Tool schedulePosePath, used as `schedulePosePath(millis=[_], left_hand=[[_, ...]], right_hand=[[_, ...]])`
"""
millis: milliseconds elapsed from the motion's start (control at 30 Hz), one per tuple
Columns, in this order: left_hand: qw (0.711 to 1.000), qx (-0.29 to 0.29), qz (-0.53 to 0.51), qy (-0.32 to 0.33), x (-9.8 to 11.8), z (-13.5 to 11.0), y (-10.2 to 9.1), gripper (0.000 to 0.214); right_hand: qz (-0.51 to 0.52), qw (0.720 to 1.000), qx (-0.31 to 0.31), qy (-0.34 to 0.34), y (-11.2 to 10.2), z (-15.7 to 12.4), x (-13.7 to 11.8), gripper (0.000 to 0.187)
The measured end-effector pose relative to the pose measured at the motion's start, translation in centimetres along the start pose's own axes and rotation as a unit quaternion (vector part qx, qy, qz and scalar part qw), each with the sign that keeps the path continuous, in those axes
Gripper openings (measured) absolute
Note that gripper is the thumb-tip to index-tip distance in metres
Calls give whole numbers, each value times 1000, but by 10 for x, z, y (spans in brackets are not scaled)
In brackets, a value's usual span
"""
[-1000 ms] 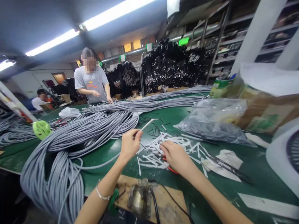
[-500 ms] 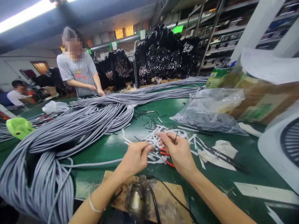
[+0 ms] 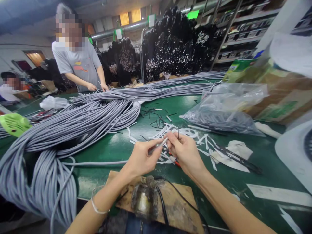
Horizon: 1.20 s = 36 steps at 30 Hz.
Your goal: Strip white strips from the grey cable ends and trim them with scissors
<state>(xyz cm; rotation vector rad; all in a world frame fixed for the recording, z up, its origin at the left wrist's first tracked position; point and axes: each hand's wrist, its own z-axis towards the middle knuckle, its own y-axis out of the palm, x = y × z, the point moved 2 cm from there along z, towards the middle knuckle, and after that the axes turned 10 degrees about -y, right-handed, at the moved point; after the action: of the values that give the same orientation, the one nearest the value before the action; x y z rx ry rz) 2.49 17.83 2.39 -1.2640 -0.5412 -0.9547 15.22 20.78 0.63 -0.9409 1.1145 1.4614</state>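
Note:
My left hand (image 3: 142, 157) is closed around a grey cable (image 3: 101, 163), which runs in from the left and shows again at its pale end (image 3: 165, 141) between thumb and forefinger. Close against that end, my right hand (image 3: 184, 151) pinches with thumb and forefinger. A thin dark piece (image 3: 178, 132) sticks up from the right fingers; its lower part is hidden. White strips (image 3: 207, 142) lie scattered behind and beneath both hands. Red handles (image 3: 177, 163) of a tool peek out below my right hand, mostly covered.
A large grey cable bundle (image 3: 80, 126) fills the left side. Below my hands stands a metal pot-like device (image 3: 144, 200) on a wooden board (image 3: 179, 201). A plastic bag (image 3: 224, 112), black tweezers-like tool (image 3: 240, 159) and white fan (image 3: 290, 152) are rightward. A co-worker (image 3: 78, 65) handles cables opposite.
My hands have come together, and the cable end now shows more clearly between them. The view has tilted down a little. The co-worker's hands have shifted slightly.

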Motion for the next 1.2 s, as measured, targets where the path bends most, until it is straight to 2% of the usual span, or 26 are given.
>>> schedulePosePath(millis=[67,133,233,333,433,633,867,1033,1133,1200], left_hand=[[999,16,-20,-23,-2,0,-1,32],[997,35,-49,-52,-3,0,-2,34],[992,44,-89,-76,-5,1,-4,36],[991,42,-104,-73,-6,1,-5,37],[992,41,-99,-64,-7,0,-4,38],[994,36,-92,-53,-7,0,-3,37],[996,14,-65,-59,-5,0,-4,37],[991,-27,-103,-79,-6,1,-5,36],[985,-48,-141,-88,-6,3,-4,34],[983,-43,-153,-93,-6,3,-4,34]], right_hand=[[-65,997,16,-43,-3,-2,-3,44],[-162,980,23,-110,-4,-7,-8,37],[-277,936,-18,-215,-2,-15,-14,32],[-327,902,-59,-276,2,-21,-14,32],[-345,891,-67,-286,4,-22,-12,35],[-343,895,-66,-276,4,-21,-12,36],[-286,933,-67,-210,3,-21,-10,37],[-230,955,-78,-170,4,-19,-8,37],[-265,937,-59,-219,5,-22,-10,35],[-319,900,-31,-295,6,-25,-13,32]])
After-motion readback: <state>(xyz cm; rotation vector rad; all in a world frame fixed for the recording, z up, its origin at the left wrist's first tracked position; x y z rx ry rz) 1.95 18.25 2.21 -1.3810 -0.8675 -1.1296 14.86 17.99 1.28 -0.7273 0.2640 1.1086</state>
